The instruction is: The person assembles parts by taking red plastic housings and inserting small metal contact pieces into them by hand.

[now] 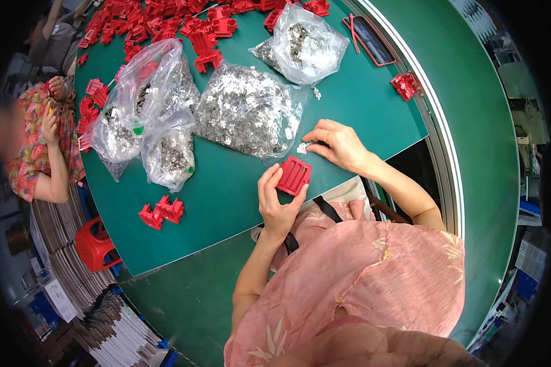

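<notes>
My left hand [277, 205] grips a red plastic housing [294, 175] with long slots in its face, thumb on one side and fingers on the other, just above the near table edge. To its upper right, my right hand [341, 145] is closed in a pinch, with small silver metal pieces [302, 148] at its thumb and fingertips. How many of these are between the fingers is too small to tell. Just beyond both hands lies a flat clear bag [251, 107] full of the same kind of metal pieces.
Further clear bags of metal pieces [171, 153] [303, 46] lie left and far. Red housings heap at the back [211, 30]; a few sit near left [161, 212], one far right [404, 87]. A dark phone-like object [373, 40] lies far right. Another person [49, 128] works at left, beside a red stool [96, 244].
</notes>
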Demonstrator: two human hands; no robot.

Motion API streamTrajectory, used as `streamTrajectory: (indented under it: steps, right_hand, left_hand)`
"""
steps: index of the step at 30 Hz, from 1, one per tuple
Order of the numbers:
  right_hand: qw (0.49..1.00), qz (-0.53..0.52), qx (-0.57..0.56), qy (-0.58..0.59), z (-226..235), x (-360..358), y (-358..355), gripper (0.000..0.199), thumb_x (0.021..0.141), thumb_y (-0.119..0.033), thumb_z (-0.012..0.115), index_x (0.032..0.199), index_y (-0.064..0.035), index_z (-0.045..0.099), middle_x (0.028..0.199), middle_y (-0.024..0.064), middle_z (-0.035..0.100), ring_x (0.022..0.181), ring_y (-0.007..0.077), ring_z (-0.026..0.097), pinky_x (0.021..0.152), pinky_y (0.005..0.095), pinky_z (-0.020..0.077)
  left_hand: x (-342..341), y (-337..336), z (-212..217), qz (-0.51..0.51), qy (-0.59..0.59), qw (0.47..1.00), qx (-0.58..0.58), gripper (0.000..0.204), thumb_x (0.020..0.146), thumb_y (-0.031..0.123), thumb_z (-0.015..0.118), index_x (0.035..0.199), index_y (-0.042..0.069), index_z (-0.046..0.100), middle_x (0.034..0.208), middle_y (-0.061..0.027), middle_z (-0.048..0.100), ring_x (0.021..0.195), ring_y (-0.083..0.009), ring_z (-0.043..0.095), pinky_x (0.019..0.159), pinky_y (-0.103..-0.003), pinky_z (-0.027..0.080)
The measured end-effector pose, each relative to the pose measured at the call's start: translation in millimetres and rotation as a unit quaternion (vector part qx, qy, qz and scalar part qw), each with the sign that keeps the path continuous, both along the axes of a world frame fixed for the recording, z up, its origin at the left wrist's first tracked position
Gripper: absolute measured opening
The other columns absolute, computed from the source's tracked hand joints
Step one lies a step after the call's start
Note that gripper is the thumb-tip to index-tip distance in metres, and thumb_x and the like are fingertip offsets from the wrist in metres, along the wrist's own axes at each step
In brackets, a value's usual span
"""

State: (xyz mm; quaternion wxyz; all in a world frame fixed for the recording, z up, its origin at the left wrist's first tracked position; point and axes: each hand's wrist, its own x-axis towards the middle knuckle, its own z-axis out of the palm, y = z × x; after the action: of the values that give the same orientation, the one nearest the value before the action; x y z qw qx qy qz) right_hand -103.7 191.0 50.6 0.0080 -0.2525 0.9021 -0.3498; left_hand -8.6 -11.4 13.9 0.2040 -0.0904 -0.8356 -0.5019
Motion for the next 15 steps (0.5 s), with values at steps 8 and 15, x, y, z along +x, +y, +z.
streamTrajectory:
  steps: [8, 15]
  right_hand:
    - [0.998, -0.039, -0.012, 0.046, -19, -8, 5, 0.013, 0.083, -0.016, 0.073, 0.091, -0.0053, 0.07, 0.087, 0.0084, 0.062, 0.083, 0.0302, 0.063, 0.074, 0.0409, 0.0519]
    - [0.986, -0.104, -0.114, -0.061, -2, -2, 7, 0.012, 0.088, -0.01, 0.071, 0.097, -0.0037, 0.068, 0.079, 0.0055, 0.063, 0.073, 0.0192, 0.062, 0.068, 0.0338, 0.0513]
  left_hand:
    - [0, 0, 3, -0.004, 0.007, 1.0, -0.012, 0.063, 0.07, 0.005, 0.087, 0.124, -0.003, 0.056, 0.126, -0.0208, 0.058, 0.112, -0.0358, 0.06, 0.094, -0.042, 0.053]
    - [-4, 5, 1, 0.017, 0.009, 1.0, -0.005, 0.062, 0.067, 0.005, 0.089, 0.12, -0.003, 0.059, 0.124, -0.02, 0.06, 0.111, -0.0336, 0.062, 0.093, -0.041, 0.053]
